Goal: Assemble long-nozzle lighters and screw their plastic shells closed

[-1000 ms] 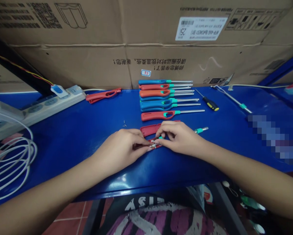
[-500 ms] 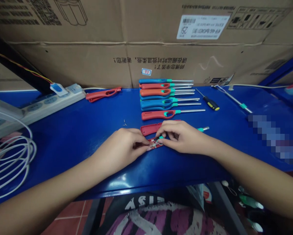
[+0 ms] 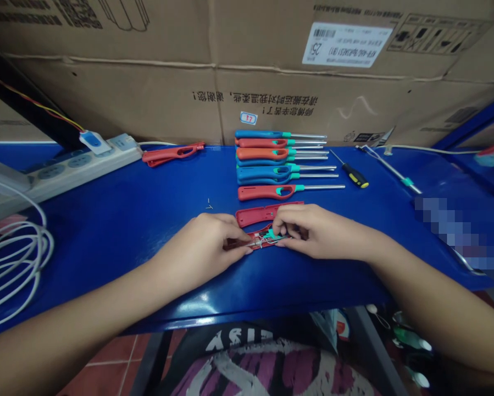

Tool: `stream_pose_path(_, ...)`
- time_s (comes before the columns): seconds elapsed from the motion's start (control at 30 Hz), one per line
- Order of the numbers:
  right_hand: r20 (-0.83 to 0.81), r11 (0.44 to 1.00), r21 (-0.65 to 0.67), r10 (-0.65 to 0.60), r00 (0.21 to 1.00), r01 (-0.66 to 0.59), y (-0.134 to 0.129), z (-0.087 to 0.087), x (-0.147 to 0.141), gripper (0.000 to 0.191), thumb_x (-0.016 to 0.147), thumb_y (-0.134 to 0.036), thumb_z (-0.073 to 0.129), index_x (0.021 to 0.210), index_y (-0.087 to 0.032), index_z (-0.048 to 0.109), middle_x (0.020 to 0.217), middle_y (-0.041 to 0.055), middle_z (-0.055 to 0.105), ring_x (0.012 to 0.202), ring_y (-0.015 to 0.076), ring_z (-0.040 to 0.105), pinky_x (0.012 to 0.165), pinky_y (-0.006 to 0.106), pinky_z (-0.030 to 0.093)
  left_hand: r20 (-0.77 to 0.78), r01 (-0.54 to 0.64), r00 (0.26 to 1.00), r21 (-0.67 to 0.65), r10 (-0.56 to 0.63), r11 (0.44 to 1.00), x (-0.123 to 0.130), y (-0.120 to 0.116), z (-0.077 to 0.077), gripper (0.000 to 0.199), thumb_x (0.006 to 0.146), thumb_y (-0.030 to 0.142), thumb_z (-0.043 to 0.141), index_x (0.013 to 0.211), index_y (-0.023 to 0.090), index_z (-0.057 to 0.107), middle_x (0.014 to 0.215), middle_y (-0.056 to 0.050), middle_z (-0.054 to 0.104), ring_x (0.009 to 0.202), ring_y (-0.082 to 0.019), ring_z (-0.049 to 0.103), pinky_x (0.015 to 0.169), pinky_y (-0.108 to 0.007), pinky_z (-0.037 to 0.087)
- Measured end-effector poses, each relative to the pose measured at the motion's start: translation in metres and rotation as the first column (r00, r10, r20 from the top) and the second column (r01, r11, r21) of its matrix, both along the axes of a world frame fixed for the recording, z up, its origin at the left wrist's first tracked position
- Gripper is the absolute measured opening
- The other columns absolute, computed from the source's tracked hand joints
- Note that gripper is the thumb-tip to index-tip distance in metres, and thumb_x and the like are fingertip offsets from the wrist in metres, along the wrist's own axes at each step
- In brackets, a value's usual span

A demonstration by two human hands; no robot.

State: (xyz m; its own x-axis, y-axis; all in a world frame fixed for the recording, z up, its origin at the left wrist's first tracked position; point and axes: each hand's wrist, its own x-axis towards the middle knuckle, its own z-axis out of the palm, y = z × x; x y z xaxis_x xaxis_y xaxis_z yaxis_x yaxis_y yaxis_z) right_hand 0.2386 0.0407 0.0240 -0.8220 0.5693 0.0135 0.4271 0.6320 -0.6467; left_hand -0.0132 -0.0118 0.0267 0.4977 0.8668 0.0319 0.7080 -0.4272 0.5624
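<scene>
An opened red gas lighter (image 3: 265,240) lies before me, its wires, green trigger piece and inner parts showing. My left hand (image 3: 214,237) pinches the left end of its red handle shell between thumb and fingers. At the other end, the fingers of my right hand (image 3: 302,231) close on the lighter's inner parts; exactly which part they grip is hidden. Just behind lies the loose red half shell (image 3: 255,214), partly covered by my right hand. A few tiny screws (image 3: 209,204) rest on the blue table to the left of it.
Several assembled lighters (image 3: 267,175) are lined up at the back, beside a black and yellow screwdriver (image 3: 356,176). Red shells (image 3: 170,155) and a power strip (image 3: 61,170) lie left, near a coiled white cable (image 3: 18,264). A cardboard box (image 3: 148,99) stands behind.
My right hand has shifted slightly right along the lighter, uncovering more of the green trigger piece and wires. My left hand stays at the handle's left end.
</scene>
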Motion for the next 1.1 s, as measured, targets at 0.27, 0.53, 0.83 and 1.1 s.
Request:
stream_pose_path(0.27,-0.023,0.998,0.016,0.058,0.998,-0.057,0.0001,0.0039,0.0023,0.012,0.087,-0.007,0.064,0.095,-0.017,0.064,0.086,-0.0006,0.059,0.065,0.0074,0.05,0.06,0.021,0.041,-0.008,-0.003,1.0,0.014,0.003,1.0,0.0,0.0001,-0.0015,0.014,0.087,0.021,0.075,0.098,0.026,0.083,0.084,-0.001,0.073,0.071,-0.014,0.066,0.061,-0.025,0.045)
stream_pose_path(0.53,-0.021,0.998,0.042,0.048,0.999,-0.047,0.0,0.0027,0.0019,0.011,0.088,-0.009,0.064,0.096,-0.015,0.064,0.08,-0.0015,0.057,0.063,0.0079,0.048,0.059,0.021,0.039,-0.038,-0.003,0.999,0.02,0.004,1.0,0.0013,-0.0008,0.0015,0.016,0.089,0.02,0.073,0.1,0.026,0.082,0.085,-0.001,0.072,0.071,-0.013,0.064,0.062,-0.025,0.044)
stream_pose_path(0.83,0.013,0.998,0.017,0.065,0.998,-0.065,0.0031,0.0035,0.0045,0.011,0.088,-0.008,0.062,0.095,-0.016,0.066,0.089,0.0011,0.063,0.066,0.0079,0.051,0.059,0.02,0.04,-0.053,-0.013,0.999,0.021,0.014,1.0,0.0005,-0.0013,-0.0017,0.014,0.09,0.023,0.073,0.099,0.028,0.082,0.084,0.001,0.071,0.072,-0.014,0.065,0.063,-0.026,0.046)
stream_pose_path(1.1,0.03,0.99,0.109,0.085,0.996,-0.088,0.0032,0.0084,0.0072,0.012,0.091,-0.012,0.06,0.099,-0.017,0.068,0.096,0.0034,0.069,0.084,0.0128,0.062,0.074,0.024,0.046,-0.044,0.011,0.999,0.199,-0.002,0.98,-0.0014,-0.0036,-0.0023,0.022,0.087,0.032,0.075,0.107,0.022,0.074,0.1,-0.001,0.072,0.086,-0.02,0.067,0.07,-0.031,0.051)
